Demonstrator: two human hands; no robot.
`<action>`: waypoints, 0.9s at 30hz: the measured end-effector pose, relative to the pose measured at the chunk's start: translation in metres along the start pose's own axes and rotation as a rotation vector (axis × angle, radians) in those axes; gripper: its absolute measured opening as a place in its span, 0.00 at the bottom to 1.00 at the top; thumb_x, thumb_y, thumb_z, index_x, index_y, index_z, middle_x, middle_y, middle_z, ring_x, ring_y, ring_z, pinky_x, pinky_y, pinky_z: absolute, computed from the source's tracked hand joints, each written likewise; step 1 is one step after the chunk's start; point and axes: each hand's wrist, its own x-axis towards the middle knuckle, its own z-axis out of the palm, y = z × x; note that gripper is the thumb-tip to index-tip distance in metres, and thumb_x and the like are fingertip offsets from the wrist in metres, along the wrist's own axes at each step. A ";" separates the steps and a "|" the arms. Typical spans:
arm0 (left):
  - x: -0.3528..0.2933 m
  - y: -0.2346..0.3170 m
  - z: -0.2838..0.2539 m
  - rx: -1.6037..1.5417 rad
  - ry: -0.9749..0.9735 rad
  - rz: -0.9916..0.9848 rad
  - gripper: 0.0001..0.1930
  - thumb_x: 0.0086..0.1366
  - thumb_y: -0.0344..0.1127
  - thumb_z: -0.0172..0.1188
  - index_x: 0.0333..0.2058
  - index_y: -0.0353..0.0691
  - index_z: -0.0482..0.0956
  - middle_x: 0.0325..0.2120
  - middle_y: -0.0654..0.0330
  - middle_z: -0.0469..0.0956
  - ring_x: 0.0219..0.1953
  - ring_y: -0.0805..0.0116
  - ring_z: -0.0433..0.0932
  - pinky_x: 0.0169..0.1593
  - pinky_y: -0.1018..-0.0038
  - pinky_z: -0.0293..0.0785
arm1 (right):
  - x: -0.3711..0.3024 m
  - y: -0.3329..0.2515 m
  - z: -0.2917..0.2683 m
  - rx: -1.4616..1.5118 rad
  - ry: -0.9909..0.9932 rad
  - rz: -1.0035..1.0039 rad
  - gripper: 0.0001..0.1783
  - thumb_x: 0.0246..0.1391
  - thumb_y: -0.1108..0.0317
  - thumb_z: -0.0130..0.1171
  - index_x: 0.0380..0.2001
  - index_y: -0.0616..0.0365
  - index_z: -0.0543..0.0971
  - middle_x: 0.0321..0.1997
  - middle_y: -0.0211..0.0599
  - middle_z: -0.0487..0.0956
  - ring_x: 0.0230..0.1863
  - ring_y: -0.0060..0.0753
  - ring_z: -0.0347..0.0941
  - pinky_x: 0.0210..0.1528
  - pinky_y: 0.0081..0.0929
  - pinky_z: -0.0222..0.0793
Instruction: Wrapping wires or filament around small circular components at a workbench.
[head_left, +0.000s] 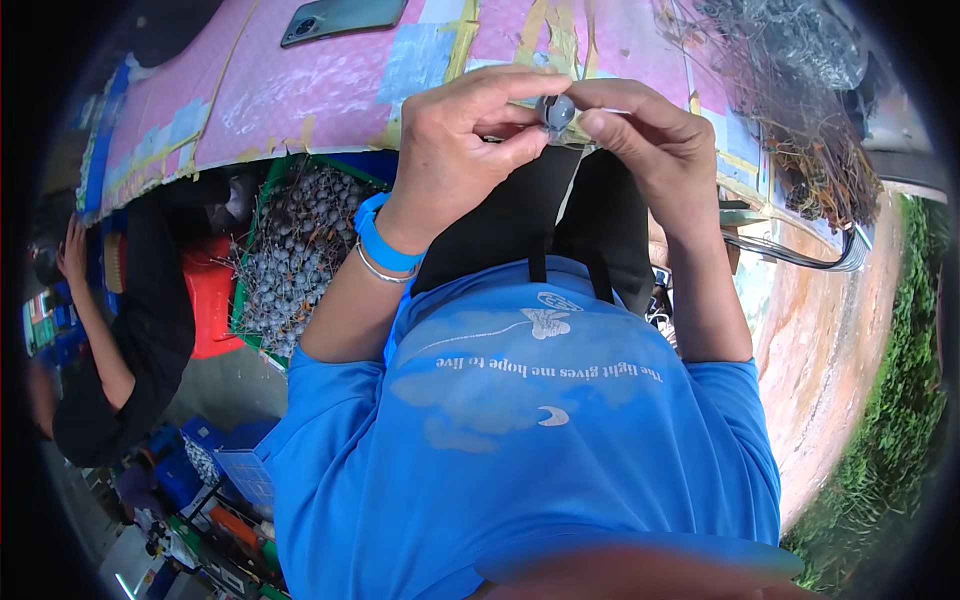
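Note:
Close above the near edge of the table [260,100], I hold a small grey round part [556,112] with a glossy domed face. My left hand [470,140] pinches its left side between thumb and fingers. From the other side, the thumb and forefinger of my right hand [650,135] close in on the same part. My fingertips cover much of it, so its back and any wire on it are hard to make out. Below the table, left of my left forearm, a green crate [262,200] holds many similar grey round parts [310,235] with thin leads.
A phone [340,20] lies at the table's far side. Brown wires [820,180] and clear plastic [780,45] heap up at the right; grey cable [800,255] hangs below. At left are a red stool [208,300] and another person in black [150,310].

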 end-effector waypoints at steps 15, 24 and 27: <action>0.016 0.052 0.024 -0.283 0.060 -0.278 0.20 0.53 0.25 0.67 0.46 0.33 0.79 0.36 0.55 0.83 0.33 0.71 0.83 0.35 0.77 0.79 | 0.002 0.012 -0.006 0.437 -0.096 -0.022 0.17 0.64 0.68 0.53 0.51 0.70 0.73 0.44 0.44 0.79 0.45 0.33 0.77 0.49 0.27 0.73; 0.005 0.014 0.034 -0.214 0.172 -0.069 0.15 0.52 0.19 0.68 0.39 0.30 0.79 0.38 0.54 0.82 0.37 0.67 0.84 0.39 0.76 0.83 | -0.007 0.025 0.008 0.567 0.104 -0.027 0.15 0.61 0.71 0.59 0.49 0.66 0.76 0.46 0.40 0.80 0.46 0.29 0.77 0.52 0.28 0.72; -0.001 0.015 0.022 -0.104 0.097 0.025 0.13 0.54 0.18 0.67 0.40 0.27 0.78 0.41 0.53 0.80 0.40 0.68 0.83 0.43 0.76 0.83 | -0.014 0.024 0.002 0.436 0.088 -0.041 0.15 0.59 0.73 0.61 0.48 0.64 0.76 0.43 0.34 0.80 0.46 0.23 0.75 0.51 0.23 0.71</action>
